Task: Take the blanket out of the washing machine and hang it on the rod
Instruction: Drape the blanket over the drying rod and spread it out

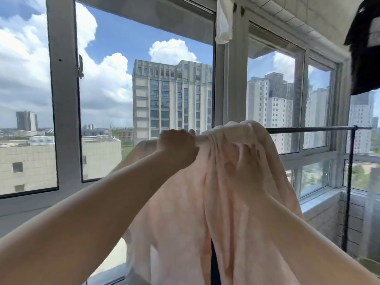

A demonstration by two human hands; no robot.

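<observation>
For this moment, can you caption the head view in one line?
Both hands, left hand and right hand, grip a pale pink blanket draped over a dark metal rod by windows.

Bright daylight through the windows (pixel 144 89) — arms backlit, right hand (pixel 244 161) motion-blurred, edges bowed by the lens.

**Beyond the balcony glass**

Tall windows with a pale grey window frame (pixel 61 99) fill the view. Outside, a grey high-rise building (pixel 171 99) stands in the middle under blue sky with white clouds (pixel 170 51). A lower tiled rooftop block (pixel 28 163) sits to the left, and a cluster of pale tower blocks (pixel 275 112) shows through the right panes. A white cloth (pixel 223 19) hangs from above near the top centre. A black garment (pixel 365 48) hangs at the upper right corner. The ceiling (pixel 287 15) is tiled.
</observation>
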